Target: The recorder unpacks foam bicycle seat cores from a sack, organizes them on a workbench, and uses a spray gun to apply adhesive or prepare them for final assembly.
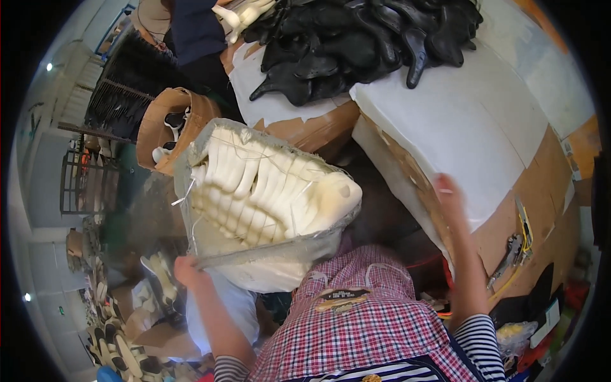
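Note:
My left hand (188, 271) is closed on the rim of a large translucent grey plastic sack (267, 251), at its lower left corner. Inside the sack, cream foam pieces (238, 172) stand packed in rows. A bigger rounded cream piece (334, 196) lies at the right end. My right hand (449, 194) is away from the sack, over the near edge of a white sheet (452, 127) on the worktable. Its fingers are blurred, and whether they hold anything cannot be made out.
Black bicycle saddles (356, 48) are heaped on the table's far side. A round cardboard bin (149, 127) stands left of the sack, with black and white pieces inside. Pliers (507, 254) lie on the cardboard at right. More pale pieces (114, 347) are piled at lower left. Another person (197, 38) is at the far left.

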Motion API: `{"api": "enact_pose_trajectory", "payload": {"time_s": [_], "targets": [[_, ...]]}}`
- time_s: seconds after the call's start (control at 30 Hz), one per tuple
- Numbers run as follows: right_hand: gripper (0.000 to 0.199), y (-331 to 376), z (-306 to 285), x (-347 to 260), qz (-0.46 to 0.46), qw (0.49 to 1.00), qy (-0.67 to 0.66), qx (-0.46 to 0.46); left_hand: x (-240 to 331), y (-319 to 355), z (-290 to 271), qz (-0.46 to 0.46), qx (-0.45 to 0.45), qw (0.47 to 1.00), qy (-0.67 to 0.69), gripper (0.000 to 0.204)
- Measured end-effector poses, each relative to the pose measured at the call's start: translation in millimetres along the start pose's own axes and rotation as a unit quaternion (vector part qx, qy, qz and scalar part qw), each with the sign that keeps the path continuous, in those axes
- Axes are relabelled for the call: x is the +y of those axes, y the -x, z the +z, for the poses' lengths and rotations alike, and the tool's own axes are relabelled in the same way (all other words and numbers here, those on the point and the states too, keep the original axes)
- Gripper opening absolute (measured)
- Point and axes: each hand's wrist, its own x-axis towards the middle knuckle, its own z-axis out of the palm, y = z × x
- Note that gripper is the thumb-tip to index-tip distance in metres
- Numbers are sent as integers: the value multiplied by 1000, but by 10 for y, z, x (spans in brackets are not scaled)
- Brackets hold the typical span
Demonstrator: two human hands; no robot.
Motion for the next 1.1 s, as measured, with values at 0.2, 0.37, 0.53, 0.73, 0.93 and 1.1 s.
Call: {"api": "enact_pose_trajectory", "payload": {"time_s": [0.2, 0.37, 0.53, 0.73, 0.93, 1.1], "targets": [[68, -953, 2457, 191, 8, 961, 19, -277, 86, -256, -61, -174, 138, 939, 263, 20], [45, -952, 3092, -80, -80, 892, 260, -361, 220, -535, -482, -172, 106, 921, 334, 21], [25, -908, 3237, -404, -62, 956, -76, -275, 434, -1053, -527, -77, 86, 955, 272, 19], [27, -854, 3592, -1971, 70, 885, -346, -303, 807, -2107, -477, 139, 123, 980, 68, 10], [27, -2204, 4049, -1568, 218, 864, -398, -217, 316, -2353, 437, -112, -42, 936, 330, 16], [30, -2420, 3846, -1185, 191, 880, -239, -364, -736, -1987, 446, -121, 28, 988, 93, 19]]}}
